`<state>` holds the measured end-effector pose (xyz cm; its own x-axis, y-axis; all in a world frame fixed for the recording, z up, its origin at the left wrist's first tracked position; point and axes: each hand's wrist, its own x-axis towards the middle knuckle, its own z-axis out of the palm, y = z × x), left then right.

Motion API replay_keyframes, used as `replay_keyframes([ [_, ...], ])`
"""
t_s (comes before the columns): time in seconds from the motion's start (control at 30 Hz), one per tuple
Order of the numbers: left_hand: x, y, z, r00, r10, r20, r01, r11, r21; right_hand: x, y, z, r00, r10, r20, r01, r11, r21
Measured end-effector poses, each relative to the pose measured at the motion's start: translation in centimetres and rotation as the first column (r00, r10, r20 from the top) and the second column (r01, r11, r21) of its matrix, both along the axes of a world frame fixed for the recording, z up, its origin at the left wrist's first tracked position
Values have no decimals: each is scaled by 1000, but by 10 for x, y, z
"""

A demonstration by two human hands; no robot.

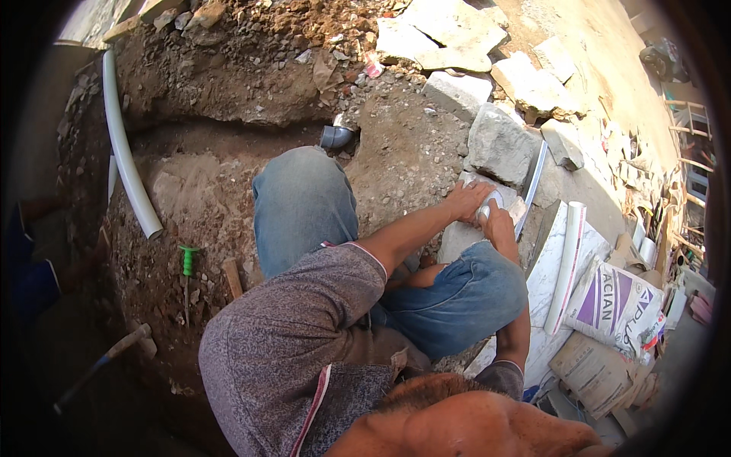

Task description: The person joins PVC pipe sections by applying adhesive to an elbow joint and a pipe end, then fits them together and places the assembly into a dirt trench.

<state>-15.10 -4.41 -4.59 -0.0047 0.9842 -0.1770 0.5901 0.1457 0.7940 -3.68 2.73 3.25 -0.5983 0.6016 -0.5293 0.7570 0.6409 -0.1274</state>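
Beyond my bent right knee, both hands meet on a small white rounded piece (489, 204); its kind is hard to make out, though its edge looks ring-like. My left hand (466, 200) is closed on its left side, next to a pale stone block (459, 238). Close by, my right hand (498, 227) grips the near side with bent fingers. The fingertips partly cover the piece. A long thin whitish strip (535, 183) leans just right of my hands, against a big grey rock (499, 143).
A trench holds a grey pipe elbow (336, 137). At left are a long white pipe (126, 152), a green-handled chisel (187, 263) and a hammer (106, 358). Another white pipe (566, 266), a marbled slab (544, 305) and a printed sack (615, 305) lie right. Another person's blue clothing (34, 289) shows far left.
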Motion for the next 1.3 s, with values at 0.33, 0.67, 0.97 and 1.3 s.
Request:
replay_keyframes([
  [0.33,5,14,3,1000,16,-27,-16,1000,5,6,8,-7,985,-165,-48,169,980,106],
  [0.67,0,12,15,999,-27,-38,24,997,-80,10,3,41,978,47,-201,-36,998,58],
  [0.97,-171,26,108,572,-761,-306,599,642,-477,20,-3,54,952,-193,-239,209,977,41],
  [1.3,-373,-216,-60,977,-38,-212,-79,853,-516,16,-14,35,928,-128,-351,186,973,138],
])
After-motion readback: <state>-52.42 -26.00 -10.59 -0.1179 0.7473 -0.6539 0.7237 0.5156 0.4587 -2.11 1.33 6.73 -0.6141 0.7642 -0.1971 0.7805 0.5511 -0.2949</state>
